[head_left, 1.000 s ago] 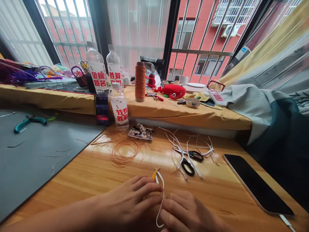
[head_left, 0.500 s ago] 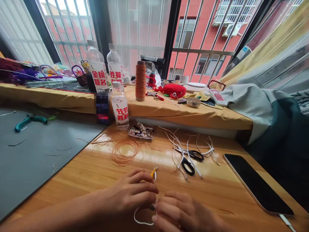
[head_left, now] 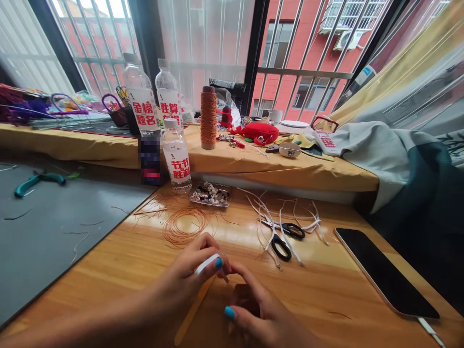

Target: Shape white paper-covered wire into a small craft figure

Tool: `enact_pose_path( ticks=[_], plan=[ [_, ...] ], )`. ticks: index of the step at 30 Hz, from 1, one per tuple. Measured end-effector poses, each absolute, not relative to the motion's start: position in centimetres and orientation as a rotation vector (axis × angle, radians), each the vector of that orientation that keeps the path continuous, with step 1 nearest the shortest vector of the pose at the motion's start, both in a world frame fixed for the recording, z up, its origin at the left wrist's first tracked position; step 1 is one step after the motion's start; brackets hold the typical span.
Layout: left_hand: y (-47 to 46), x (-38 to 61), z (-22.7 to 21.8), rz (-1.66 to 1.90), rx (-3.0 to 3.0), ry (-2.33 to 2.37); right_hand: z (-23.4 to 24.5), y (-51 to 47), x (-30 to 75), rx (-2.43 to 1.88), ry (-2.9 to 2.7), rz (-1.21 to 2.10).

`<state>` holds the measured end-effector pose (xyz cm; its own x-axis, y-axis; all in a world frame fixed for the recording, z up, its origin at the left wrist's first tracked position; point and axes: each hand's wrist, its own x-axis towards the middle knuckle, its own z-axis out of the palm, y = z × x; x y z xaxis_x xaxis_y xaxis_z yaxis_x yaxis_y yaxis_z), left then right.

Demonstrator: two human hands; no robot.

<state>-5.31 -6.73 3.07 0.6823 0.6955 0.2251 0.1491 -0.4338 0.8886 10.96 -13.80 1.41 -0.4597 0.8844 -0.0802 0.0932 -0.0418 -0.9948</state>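
My left hand (head_left: pixel 197 270) is closed in a pinch over the table, and a white cord (head_left: pixel 207 263) shows looped across its fingers. A small thin piece (head_left: pixel 224 276) pokes out at its fingertips, too small to name. My right hand (head_left: pixel 257 309) meets those fingertips with its index finger stretched out; its thumb stands apart and the other fingers are curled. Below the left hand lies a long, narrow yellow stick (head_left: pixel 194 314) on the wooden table (head_left: pixel 308 299), partly hidden by the hand.
Black-handled scissors (head_left: pixel 282 247) lie among white cords (head_left: pixel 290 241). A phone (head_left: pixel 384 270) with a cable is at right. Farther back are a coil of orange thread (head_left: pixel 184 227), a clear tray of beads (head_left: pixel 210 195) and bottles (head_left: pixel 176 162). Teal pliers (head_left: pixel 39 182) rest on the grey mat (head_left: pixel 43 261).
My hands have moved up a little and turned, so the thumbs show. The right fingers have spread apart. The hanging white loop has been drawn up, and more of the yellow stick shows.
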Motion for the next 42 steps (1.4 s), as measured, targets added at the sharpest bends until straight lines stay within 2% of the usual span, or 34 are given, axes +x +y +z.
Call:
enact_pose_path(
  ticks=[11,18,27,42],
  plan=[
    [-6.4,-6.4,4.0,0.525,1.279,0.385,1.0,-13.1,11.3,-1.243,-1.268,1.588],
    [-6.2,-6.5,4.1,0.532,1.225,0.46,3.0,-13.2,11.6,-1.287,-1.823,1.367],
    [-5.4,-6.1,3.7,0.554,1.126,0.373,3.3,-13.3,11.7,-1.355,-1.948,1.255],
    [-5.0,-6.1,3.0,0.615,1.029,0.326,3.3,-13.2,11.7,-1.293,-2.007,1.263]
  ],
)
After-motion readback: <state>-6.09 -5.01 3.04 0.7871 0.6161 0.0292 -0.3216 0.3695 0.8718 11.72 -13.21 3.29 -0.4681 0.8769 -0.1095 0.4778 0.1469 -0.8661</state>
